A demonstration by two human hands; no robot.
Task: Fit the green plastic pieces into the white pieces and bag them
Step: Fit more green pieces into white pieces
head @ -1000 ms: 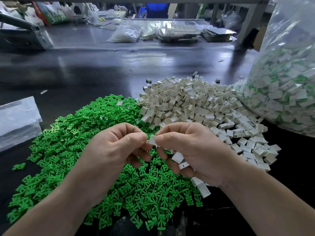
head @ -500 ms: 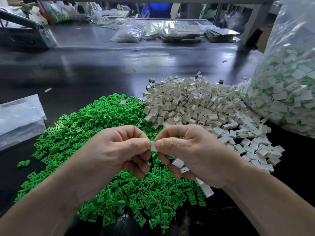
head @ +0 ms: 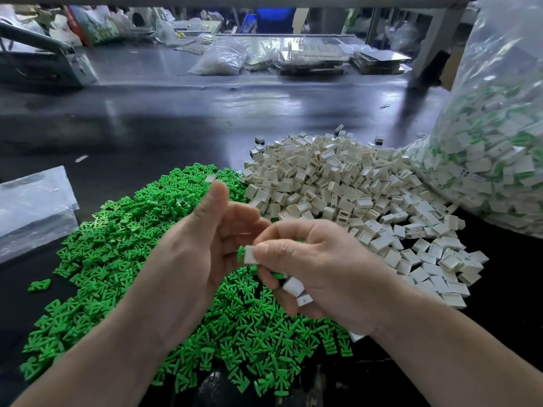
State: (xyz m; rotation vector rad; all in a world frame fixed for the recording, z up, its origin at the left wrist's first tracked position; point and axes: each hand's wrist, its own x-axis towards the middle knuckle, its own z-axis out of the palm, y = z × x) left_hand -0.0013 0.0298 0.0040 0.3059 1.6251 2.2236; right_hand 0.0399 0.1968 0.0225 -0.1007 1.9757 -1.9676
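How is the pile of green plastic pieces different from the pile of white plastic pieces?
The pile of green plastic pieces is made of flat, branching shapes; the pile of white plastic pieces is made of small hollow boxes. The green pile lies left, near the person; the white pile lies right and farther back, against the clear plastic bag. Both are loose heaps on the dark table.

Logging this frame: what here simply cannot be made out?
Head view.
1. Whether the left hand holds anything: its fingers are motion-blurred, partly behind the right hand.
2. How deep the green plastic piece sits in the small white plastic piece: the right thumb covers it.
3. The top of the large clear plastic bag: cut by the frame edge.
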